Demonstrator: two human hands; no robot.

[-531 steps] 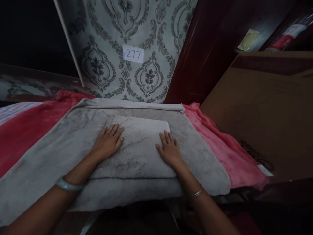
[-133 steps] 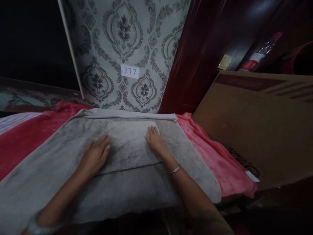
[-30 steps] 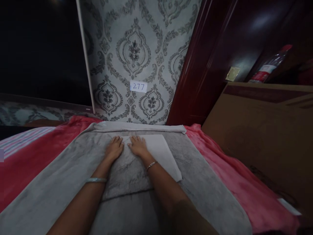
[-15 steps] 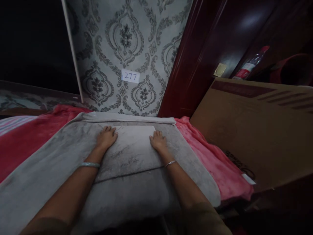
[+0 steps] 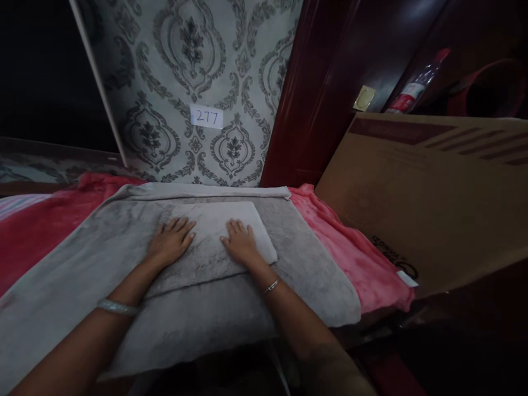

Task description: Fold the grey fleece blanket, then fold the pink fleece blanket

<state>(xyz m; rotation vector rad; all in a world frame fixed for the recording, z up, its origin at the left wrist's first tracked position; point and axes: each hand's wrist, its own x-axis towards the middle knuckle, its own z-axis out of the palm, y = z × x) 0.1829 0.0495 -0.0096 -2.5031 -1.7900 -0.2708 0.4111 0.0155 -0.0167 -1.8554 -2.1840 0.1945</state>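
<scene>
A folded grey plush cloth (image 5: 210,242) lies flat on a larger grey blanket (image 5: 313,264). My left hand (image 5: 171,240) rests palm down at the left part of the folded cloth, its fingers spread. On the right part of the same cloth lies my right hand (image 5: 240,240), also flat with fingers apart. Neither hand grips anything. The fold's right edge shows clear of my right hand, while part of its left edge is hidden under my left hand. The far edge of the blanket is turned up in a narrow strip (image 5: 214,190).
Red plush fabric (image 5: 330,242) shows beneath the blanket on both sides. A large cardboard box (image 5: 412,198) stands at the right, with a plastic bottle (image 5: 416,88) behind it. Patterned wallpaper bears a paper label (image 5: 207,116) reading 277. A dark screen (image 5: 45,77) is at the left.
My right hand has slid inward from the cloth's right edge onto its top. My left hand has shifted slightly left and nearer me, fingers now more spread. The view has shifted a little.
</scene>
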